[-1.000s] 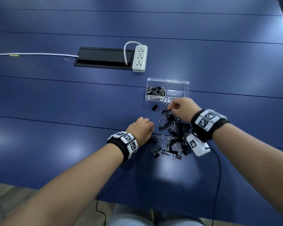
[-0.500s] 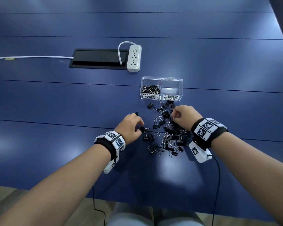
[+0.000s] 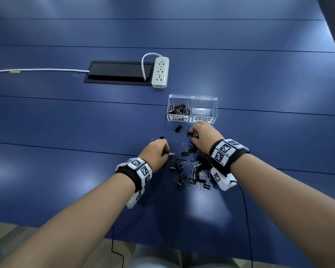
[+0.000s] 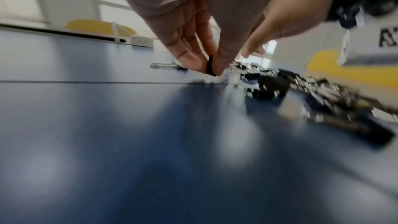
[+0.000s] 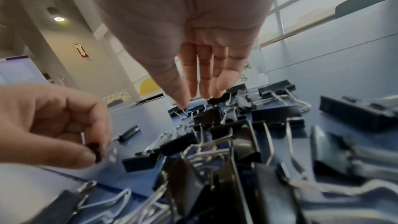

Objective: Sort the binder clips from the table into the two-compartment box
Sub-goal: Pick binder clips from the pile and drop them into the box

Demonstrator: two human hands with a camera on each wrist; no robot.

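A clear two-compartment box (image 3: 192, 97) stands beyond my hands. Its left half, labelled small, holds several small binder clips (image 3: 179, 109); the right half, labelled medium, holds none. A pile of black binder clips (image 3: 198, 168) lies on the blue table in front of it. My left hand (image 3: 165, 152) pinches one small black clip (image 4: 210, 66) between thumb and fingers at the pile's left edge, low over the table. My right hand (image 3: 192, 133) reaches down with straight fingers onto the clips near the box front. Its thumb tip touches a clip's wire handle (image 5: 183, 111).
A lone clip (image 3: 161, 137) lies just beyond my left hand and another (image 3: 178, 129) left of my right hand. Farther back are a white power strip (image 3: 160, 72), a black cable hatch (image 3: 120, 72) and a white cord (image 3: 37, 70). The table's near edge runs under my forearms.
My left hand drew left from the pile's edge and now pinches a small clip. My right hand shifted a little left over the clips in front of the box.
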